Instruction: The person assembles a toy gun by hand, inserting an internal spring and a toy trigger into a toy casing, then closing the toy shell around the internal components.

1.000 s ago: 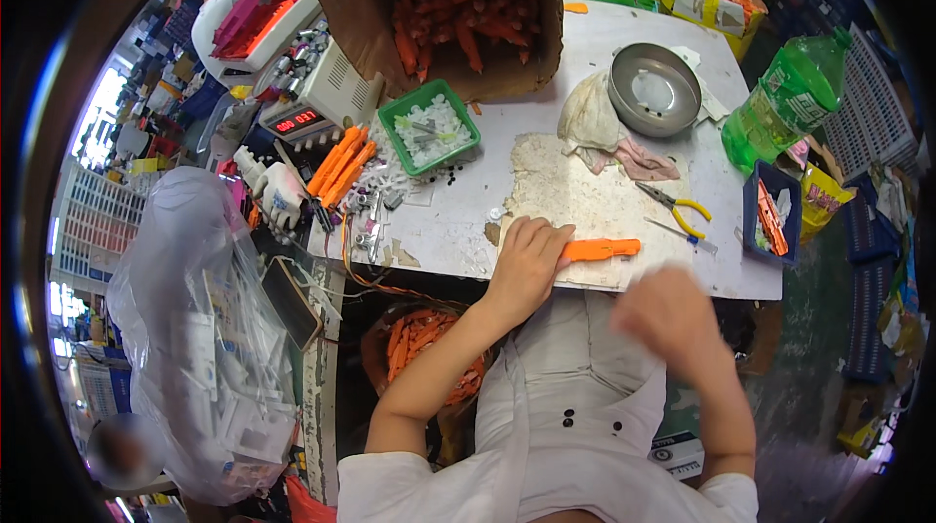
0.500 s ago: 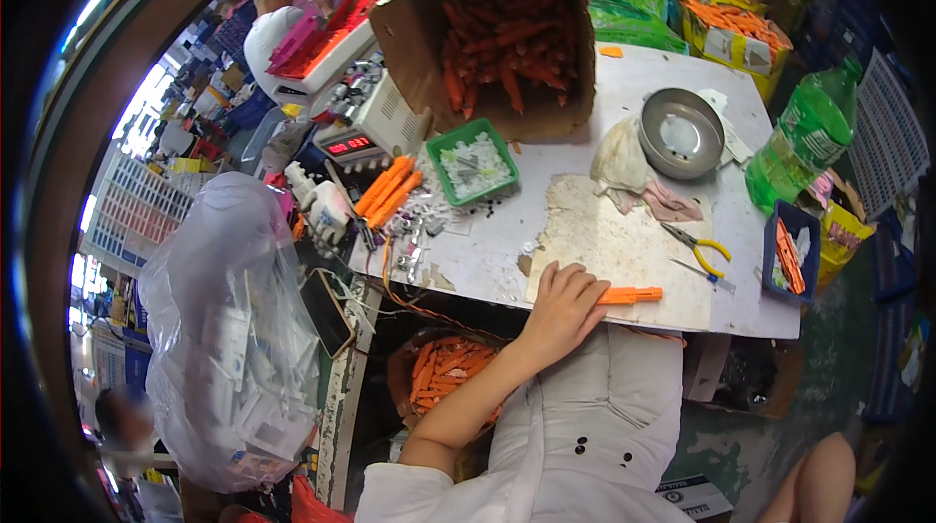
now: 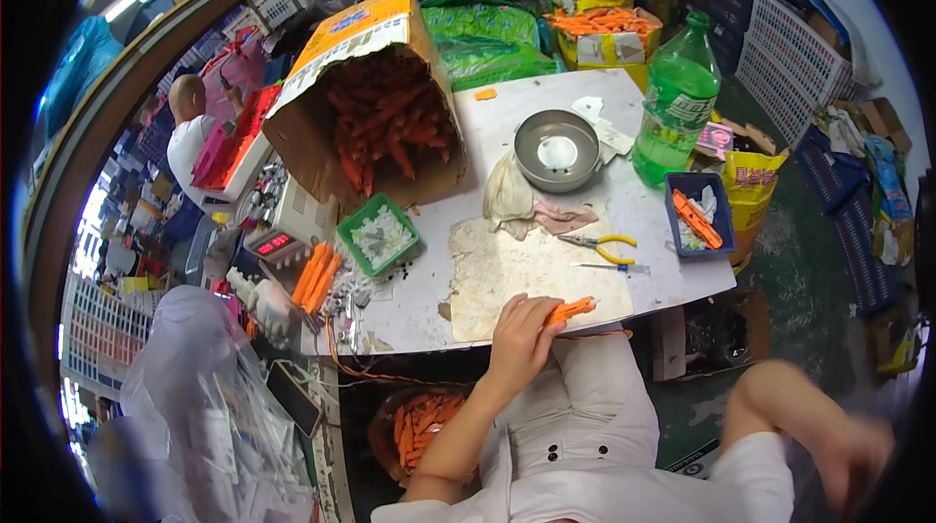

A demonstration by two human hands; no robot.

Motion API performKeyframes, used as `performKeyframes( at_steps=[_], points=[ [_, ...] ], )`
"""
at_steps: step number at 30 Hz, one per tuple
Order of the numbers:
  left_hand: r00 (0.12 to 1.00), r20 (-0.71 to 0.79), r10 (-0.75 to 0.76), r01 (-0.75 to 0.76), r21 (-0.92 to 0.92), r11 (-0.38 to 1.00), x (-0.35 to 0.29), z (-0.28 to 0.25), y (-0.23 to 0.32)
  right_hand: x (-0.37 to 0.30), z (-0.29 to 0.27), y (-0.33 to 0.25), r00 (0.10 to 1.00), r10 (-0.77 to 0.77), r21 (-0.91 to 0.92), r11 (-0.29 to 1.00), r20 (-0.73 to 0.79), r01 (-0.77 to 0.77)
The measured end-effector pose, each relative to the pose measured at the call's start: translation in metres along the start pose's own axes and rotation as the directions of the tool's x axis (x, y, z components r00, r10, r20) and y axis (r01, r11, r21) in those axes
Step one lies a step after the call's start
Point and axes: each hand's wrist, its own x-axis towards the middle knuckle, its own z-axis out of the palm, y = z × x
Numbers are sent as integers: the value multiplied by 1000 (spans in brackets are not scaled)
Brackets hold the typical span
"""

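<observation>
At the table's near edge my left hand (image 3: 522,336) is closed around an orange plastic piece (image 3: 573,309), long and narrow, whose free end sticks out to the right. Under it lies a worn, stained cream mat (image 3: 502,270). My right hand (image 3: 856,460) is off the table at the lower right, elbow bent; motion smears its fingers. Beyond the left hand lie yellow-handled pliers (image 3: 612,248) and a thin tool with a blue part (image 3: 614,268). A metal bowl (image 3: 531,157) stands farther back beside a crumpled cloth (image 3: 509,193).
A tipped carton (image 3: 283,128) of orange pieces opens toward me. Nearby are a green tray (image 3: 414,242) of small white parts and several orange pieces (image 3: 317,277). A green bottle (image 3: 673,114) and blue bin (image 3: 697,252) stand right. A person (image 3: 190,148) sits far left.
The view has swung, shifting the table leftward and bringing my blurred right hand into sight. My left hand still holds the orange piece, now tilted with its free end raised.
</observation>
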Motion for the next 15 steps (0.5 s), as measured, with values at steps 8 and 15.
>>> performKeyframes(
  at_steps=[8, 15],
  points=[
    [992, -55, -115, 95, -283, 954, -4, -14, 42, 29, 147, 84, 823, 551, -66, 834, 139, -547],
    [980, -165, -108, 67, -235, 970, -5, -8, 51, 28, 149, 91, 868, 489, -76, 872, 88, -483]
  ],
)
